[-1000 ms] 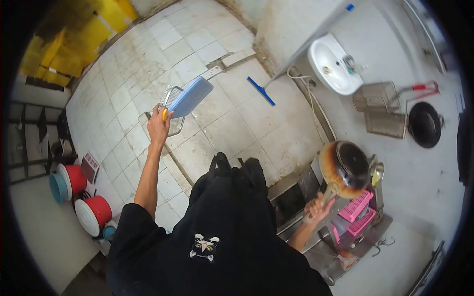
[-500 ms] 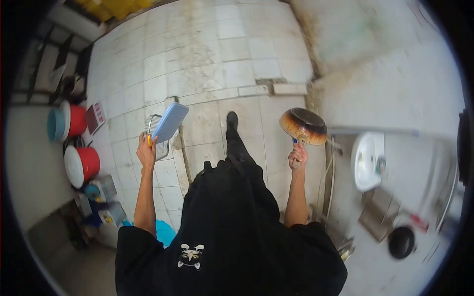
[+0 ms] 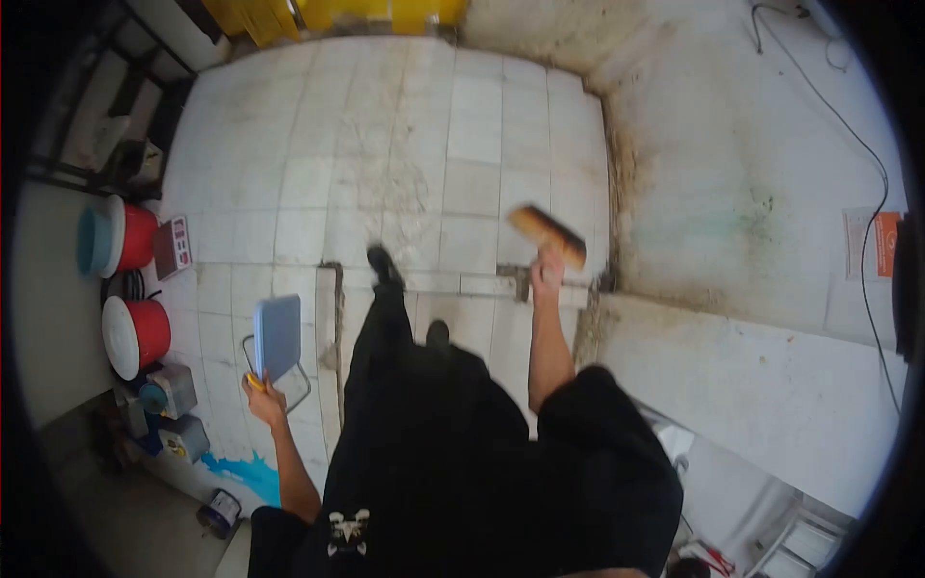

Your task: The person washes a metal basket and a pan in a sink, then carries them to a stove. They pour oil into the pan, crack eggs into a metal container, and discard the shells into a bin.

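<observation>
My left hand (image 3: 266, 402) is closed around a light blue cutting board (image 3: 277, 337), with a yellow handle (image 3: 254, 381) also in its grip. A metal wire frame (image 3: 305, 388) sticks out behind the board on the same side. Out ahead on the right, my right hand (image 3: 547, 276) grips a frying pan (image 3: 545, 234) by its handle. The pan is blurred and seen nearly edge-on, its outside scorched brown and black. Both hands are held out over the tiled floor.
Red tubs (image 3: 146, 334), a pink-and-white box (image 3: 174, 249) and grey containers (image 3: 183, 438) line the left wall. A raised tile edge (image 3: 424, 280) crosses the floor ahead. On the right runs a white ledge (image 3: 742, 376); a cable (image 3: 848, 135) hangs on the wall above.
I have stepped forward, and the washbasin on the right has left the view. The pan has turned from showing its base to nearly edge-on. The blue board stands more upright.
</observation>
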